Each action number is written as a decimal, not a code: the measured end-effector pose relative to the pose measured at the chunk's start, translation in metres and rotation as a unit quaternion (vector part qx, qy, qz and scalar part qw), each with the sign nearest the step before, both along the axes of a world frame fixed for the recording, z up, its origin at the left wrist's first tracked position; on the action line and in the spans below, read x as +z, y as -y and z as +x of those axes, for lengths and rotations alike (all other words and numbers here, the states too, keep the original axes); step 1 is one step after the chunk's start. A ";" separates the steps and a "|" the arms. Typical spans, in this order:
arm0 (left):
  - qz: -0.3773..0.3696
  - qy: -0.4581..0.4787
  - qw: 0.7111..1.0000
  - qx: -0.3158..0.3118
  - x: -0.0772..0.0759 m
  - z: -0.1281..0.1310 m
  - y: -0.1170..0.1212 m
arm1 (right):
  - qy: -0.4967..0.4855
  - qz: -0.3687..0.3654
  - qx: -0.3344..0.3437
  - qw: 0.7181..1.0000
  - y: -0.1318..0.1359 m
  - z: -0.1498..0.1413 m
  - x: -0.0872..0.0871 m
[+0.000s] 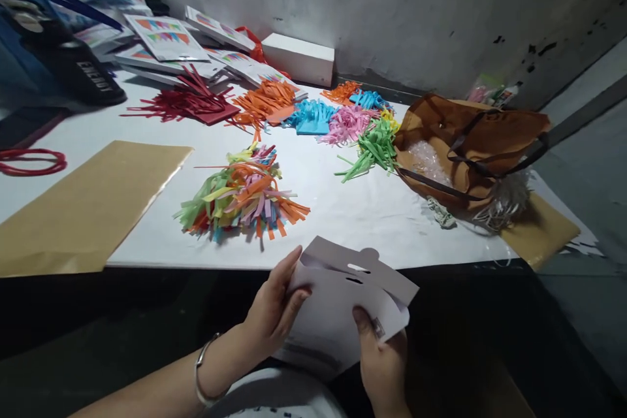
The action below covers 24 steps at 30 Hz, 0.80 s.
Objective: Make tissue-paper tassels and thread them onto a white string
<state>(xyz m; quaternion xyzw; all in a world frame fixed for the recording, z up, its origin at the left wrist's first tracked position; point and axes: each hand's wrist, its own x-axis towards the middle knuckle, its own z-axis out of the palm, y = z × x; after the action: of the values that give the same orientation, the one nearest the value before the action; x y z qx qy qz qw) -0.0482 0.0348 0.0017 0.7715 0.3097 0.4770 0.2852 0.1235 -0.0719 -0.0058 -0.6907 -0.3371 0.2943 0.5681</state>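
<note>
Between my hands is a white flat cardboard package (333, 313), tilted in front of the table's edge. Its top flap (343, 258) stands raised, with a hang slot cut in it. My left hand (277, 304) grips the package's left side, thumb on the near face. On the right, my right hand (379, 353) pinches the lower right edge, thumb beside a small printed label. Just beyond them on the table lies a multicoloured bundle of paper tassels (245, 192).
Sorted paper tassels in red (196, 101), orange, blue, pink and green (375, 147) line the back. A brown fabric bag (470, 150) stands right, a kraft envelope (93, 202) lies left. Printed packages (169, 36) are stacked beside a white box (298, 59) against the wall.
</note>
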 end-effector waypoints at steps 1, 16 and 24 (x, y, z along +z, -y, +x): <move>0.004 -0.007 1.000 0.014 -0.004 0.000 0.000 | 0.001 0.008 0.006 1.000 -0.002 0.000 0.003; -0.044 -0.027 0.995 0.086 -0.014 -0.008 -0.003 | -0.126 0.198 -0.111 0.966 0.005 -0.003 -0.013; -0.089 0.008 0.994 0.063 -0.024 -0.013 0.000 | -0.368 0.187 -0.039 0.910 -0.013 0.012 0.014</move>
<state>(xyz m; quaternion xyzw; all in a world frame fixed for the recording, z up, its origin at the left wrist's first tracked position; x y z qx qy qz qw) -0.0615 0.0352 -0.0219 0.7185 0.3962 0.4705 0.3246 0.1354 -0.0591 0.0079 -0.4270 -0.1257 0.4375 0.7813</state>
